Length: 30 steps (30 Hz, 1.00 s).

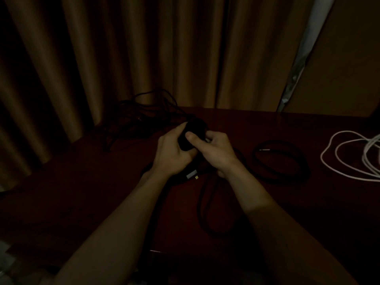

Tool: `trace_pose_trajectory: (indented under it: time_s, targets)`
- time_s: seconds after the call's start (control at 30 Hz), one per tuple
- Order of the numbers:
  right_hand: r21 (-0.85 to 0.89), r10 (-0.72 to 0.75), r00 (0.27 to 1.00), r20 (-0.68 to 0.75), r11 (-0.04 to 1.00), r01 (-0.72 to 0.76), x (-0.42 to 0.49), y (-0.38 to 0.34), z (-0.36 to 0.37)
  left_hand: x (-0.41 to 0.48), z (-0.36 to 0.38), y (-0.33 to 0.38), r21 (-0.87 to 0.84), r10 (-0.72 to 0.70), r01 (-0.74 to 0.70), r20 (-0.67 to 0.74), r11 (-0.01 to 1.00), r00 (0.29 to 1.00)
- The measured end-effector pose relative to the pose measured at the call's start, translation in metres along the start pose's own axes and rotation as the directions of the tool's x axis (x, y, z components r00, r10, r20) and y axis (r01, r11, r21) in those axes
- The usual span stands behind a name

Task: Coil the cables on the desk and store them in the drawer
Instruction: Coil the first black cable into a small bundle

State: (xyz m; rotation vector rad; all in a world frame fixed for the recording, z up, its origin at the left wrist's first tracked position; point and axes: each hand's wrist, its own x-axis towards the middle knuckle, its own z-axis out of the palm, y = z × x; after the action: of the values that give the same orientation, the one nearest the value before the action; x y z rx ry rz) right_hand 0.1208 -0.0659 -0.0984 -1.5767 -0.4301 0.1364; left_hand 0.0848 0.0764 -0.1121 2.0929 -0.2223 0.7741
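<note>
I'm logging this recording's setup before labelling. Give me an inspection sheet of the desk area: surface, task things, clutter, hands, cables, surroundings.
Surface: dark reddish wooden desk, dimly lit.
Job's things: black object in both hands, too dark to identify; no drawer seen.
Clutter: nothing seen.
Hands: left hand and right hand both grip the black object, fingers curled round it.
Cables: tangled black cable at back left; coiled black cable at right; white cable at far right; black loop between the forearms, silver plug between the wrists.
Surroundings: brown curtain behind the desk.
</note>
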Motion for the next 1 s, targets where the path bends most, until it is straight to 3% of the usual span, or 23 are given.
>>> trace_pose_trajectory:
  time_s: [0.17,0.33,0.57,0.7,0.8,0.93,1.0]
  targets:
    - [0.057,-0.037,0.997,0.072,0.998,0.033,-0.004,-0.001,-0.007,0.003,-0.005,-0.004,-0.239,-0.222,0.257,0.165,0.936,0.961]
    - [0.064,-0.023,0.990,0.138,0.998,0.015,-0.005,0.001,-0.005,0.003,-0.003,-0.001,-0.349,-0.249,0.317,0.226,0.882,0.942]
    - [-0.072,-0.018,0.998,0.063,0.997,0.023,0.003,0.006,0.006,0.001,-0.002,-0.005,-0.015,-0.198,0.198,-0.039,0.980,0.979]
    - [-0.068,0.020,0.996,0.091,0.998,-0.014,0.005,0.006,0.007,0.000,0.001,-0.005,0.170,-0.079,0.075,0.017,0.983,0.997]
    - [-0.044,-0.011,0.999,0.036,0.999,0.012,0.003,0.006,0.006,0.002,0.000,-0.006,0.058,-0.118,0.112,0.108,0.992,0.987]
    - [0.080,0.006,0.996,0.088,0.997,-0.013,0.002,0.003,-0.011,0.004,-0.004,0.000,-0.200,-0.170,0.184,0.083,0.962,0.982]
    - [0.055,0.025,0.989,0.144,0.998,-0.033,0.001,0.006,-0.017,0.003,-0.005,0.003,-0.295,-0.217,0.256,0.159,0.921,0.963]
